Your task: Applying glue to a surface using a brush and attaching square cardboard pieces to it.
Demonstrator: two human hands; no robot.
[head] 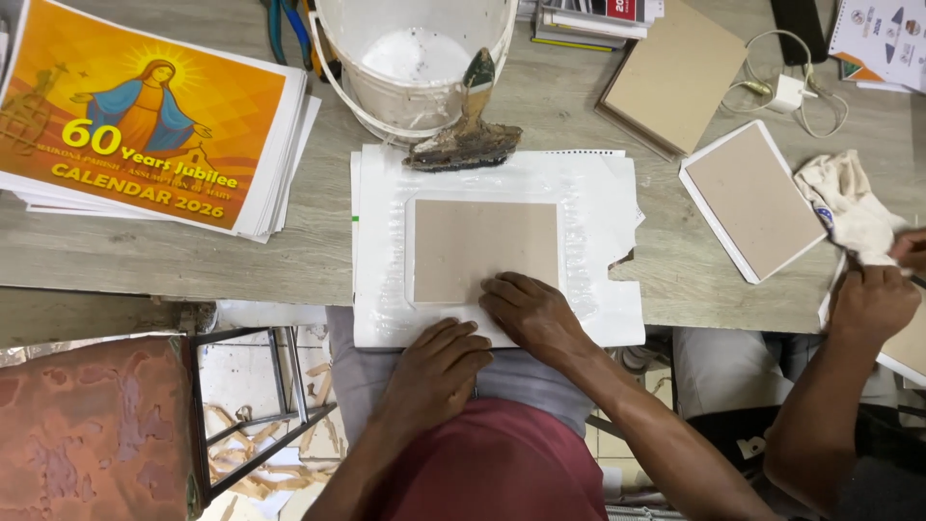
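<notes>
From the head camera, looking straight down: my left hand [436, 371] lies flat and open on the near edge of the white sheet [593, 207], palm down, gripping nothing, just pinning the paper where it overhangs the table [318, 232] so it does not slide. My right hand [529, 311] is spread too, fingertips pressing the lower right corner of the brown cardboard panel [473, 246], clasping nothing. The panel sits in the middle of the sheet, with a shiny wet margin around it that looks like glue, which is likely why I press it down rather than lift it. Just beyond the sheet's far edge the glue brush [468, 135] rests with its bristles on the paper and its handle leaning on the white bucket [415, 58], close at hand. A stack of printed orange calendars [145, 125] waits at the far left. To the right lie a bare board [675, 77] and a white-edged covered board [748, 198]. At the right edge another person's hand [873, 304] works with a white cloth [849, 198].
</notes>
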